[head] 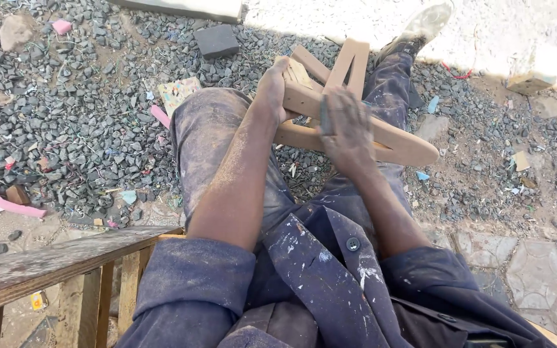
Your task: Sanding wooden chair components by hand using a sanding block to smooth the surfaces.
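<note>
- the wooden frame [356, 132] lies across the person's knees, out past both arms, made of flat pale bars joined in a crossed shape.
- closest to the camera is a dark blue work coat [330, 277] with white paint spots and a round button.
- a rough wooden bench [53, 261] sits at the low left, right next to the person's left sleeve.
- both bare arms are dusty and reach forward over blue trousers [207, 148] that are covered in pale dust.
- the right hand [346, 129] lies flat on top of the frame, fingers together and pressed down on the wood. something thin and dark shows under its edge; i cannot tell what it is.
- the left hand [271, 90] grips the left end of the frame, fingers curled tight around a bar.
- grey gravel [78, 122] spreads out on the left, with small pink scraps [8, 203] lying in it.
- farther off, a dark sponge block [217, 40] rests on the stones.
- farthest away, a white shoe [423, 24] sits at the end of the stretched right leg, in bright sun.
</note>
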